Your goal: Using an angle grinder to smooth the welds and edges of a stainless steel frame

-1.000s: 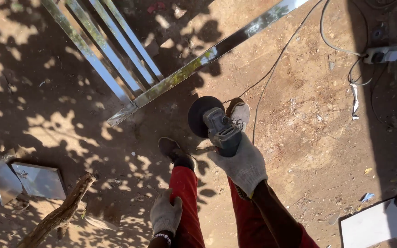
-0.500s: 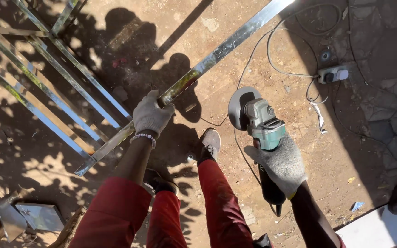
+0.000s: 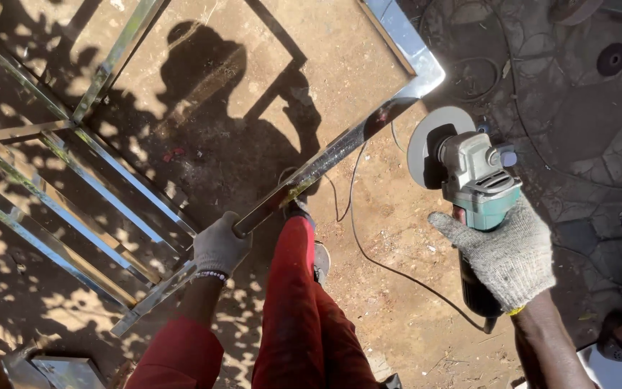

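Sunlit dirt ground (image 3: 397, 302) lies under a steel frame (image 3: 340, 148). Your gloved left hand (image 3: 219, 246) grips its lower bar; your gloved right hand (image 3: 507, 252) clasps an angle grinder (image 3: 469, 176), disc near the frame's corner.

1. The left hand (image 3: 219, 245) wears a pale grey knit glove, with a beaded white band at the wrist.
2. The right hand (image 3: 507, 252) wears a matching grey glove, speckled in its weave, with a yellow edge at the cuff.
3. The grinder (image 3: 478, 189) is teal and light grey (its rear handle black), with a silver-grey disc guard.
4. The frame (image 3: 340, 150) is shiny silver metal, mirroring brown ground and blue sky.
5. The trousers (image 3: 298, 310) are bright red.
6. The ground (image 3: 397, 238) is reddish-brown dirt, dappled with dark leaf shadows.
7. The cord (image 3: 390, 270) is black.
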